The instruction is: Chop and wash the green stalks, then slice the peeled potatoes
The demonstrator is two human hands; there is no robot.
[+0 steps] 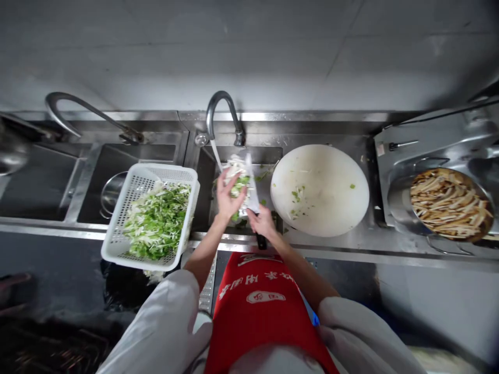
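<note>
My right hand (262,221) is closed round the dark handle of a kitchen knife (252,189) with a broad pale blade, tilted over the sink. Against the blade, my left hand (229,196) holds a heap of chopped white and green vegetables (236,169), its fingers curved over them. Both hands are above the sink basin (267,156), where bits of greens lie. A stream of water falls from the curved faucet (222,96) just behind my left hand. To the right stands a round white cutting board (323,192) with scattered green scraps.
A white plastic basket (111,244) of chopped greens (159,221) rests at the left across the counter edge. A second faucet (89,106) arches over another basin. At the far right, a metal pot (399,200) holds brown-edged strips (448,202).
</note>
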